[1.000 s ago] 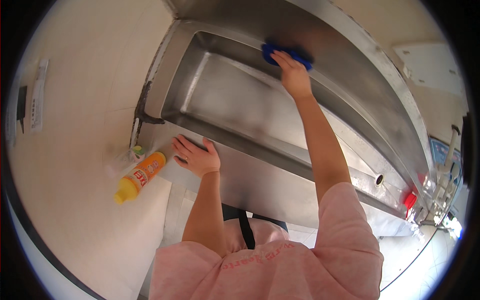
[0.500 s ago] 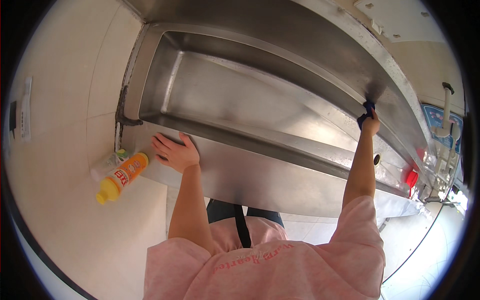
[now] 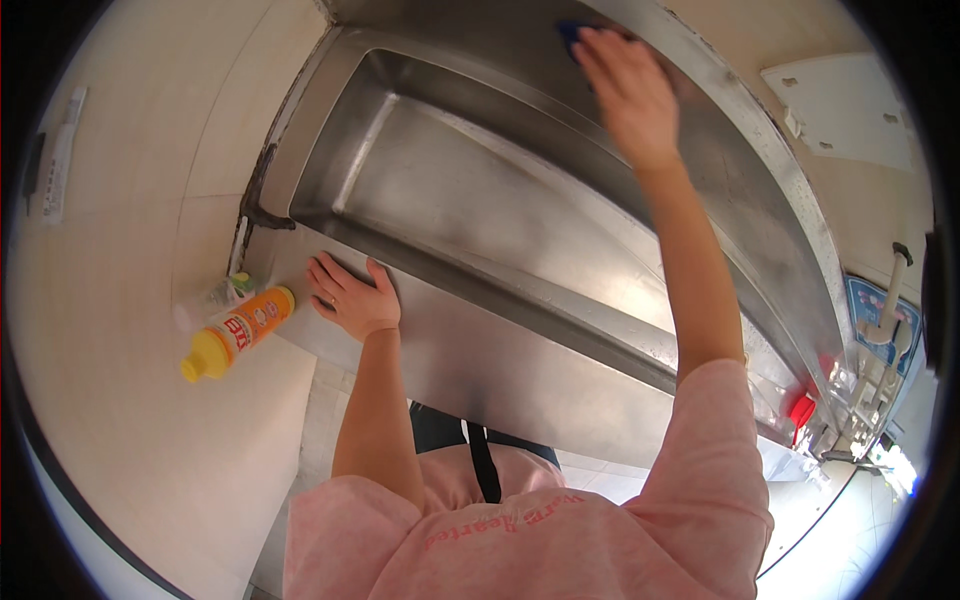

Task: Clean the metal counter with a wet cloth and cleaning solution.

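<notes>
In the head view, a long stainless steel sink (image 3: 470, 345) stretches across in front of me. My left hand (image 3: 355, 297) lies flat on its front ledge near the left end, fingers spread and holding nothing. My right hand (image 3: 635, 105) reaches over the basin to the steel back panel. It presses a dark blue cloth (image 3: 571, 36) there, with the fingers extended over it. Only a bit of the cloth shows past the fingertips; the rest is hidden under the hand.
Left of my left hand is a yellow-orange bottle (image 3: 245, 328) with a yellow cap, lying beside a clear plastic item (image 3: 208, 300). A red item (image 3: 802, 408) is at the sink's right end, near white pipes (image 3: 888, 305). A white panel (image 3: 840, 110) hangs at upper right.
My right hand has moved with the blue cloth from the right part of the sink's far rim, leftward and up onto the back panel. The left hand stays on the ledge.
</notes>
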The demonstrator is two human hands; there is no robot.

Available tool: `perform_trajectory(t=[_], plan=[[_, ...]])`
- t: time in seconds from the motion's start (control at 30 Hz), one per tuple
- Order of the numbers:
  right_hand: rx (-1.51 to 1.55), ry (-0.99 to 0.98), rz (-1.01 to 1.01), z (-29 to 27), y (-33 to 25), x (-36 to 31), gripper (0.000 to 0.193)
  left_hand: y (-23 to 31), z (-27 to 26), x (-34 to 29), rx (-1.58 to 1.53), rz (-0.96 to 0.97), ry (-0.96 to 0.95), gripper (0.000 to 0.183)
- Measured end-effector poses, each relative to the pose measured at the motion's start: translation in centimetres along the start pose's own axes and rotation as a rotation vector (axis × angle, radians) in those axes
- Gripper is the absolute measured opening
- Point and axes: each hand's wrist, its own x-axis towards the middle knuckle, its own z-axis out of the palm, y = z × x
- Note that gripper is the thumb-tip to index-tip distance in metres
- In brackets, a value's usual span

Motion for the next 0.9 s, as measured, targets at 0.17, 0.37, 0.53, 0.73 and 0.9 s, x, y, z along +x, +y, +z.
perform_trajectory(t=[0.17, 0.37, 0.53, 0.73, 0.9], plan=[[-0.042, -0.261, -0.183, 5.2, -1.6, -6.8, 0.038, -0.1, 0.5, -0.1, -0.019, 0.017, 0.007, 0.071], [-0.213, -0.539, -0.089, -5.4, 5.6, -19.1, 0.035, -0.3, 0.1, 0.1, -0.016, 0.013, 0.005, 0.072], [-0.349, -0.389, 0.542, -13.7, 9.1, -25.6, 0.031, -0.1, 0.1, 0.2, -0.011, 0.008, -0.017, 0.072], [-0.288, 0.216, 1.228, -10.2, 7.0, -22.4, 0.038, 0.0, 0.1, 0.0, 0.021, 0.012, -0.013, 0.07], [-0.035, 0.215, 1.259, 0.3, -1.5, -13.5, 0.04, -0.1, 0.2, -0.1, 0.029, 0.041, 0.008, 0.07]])
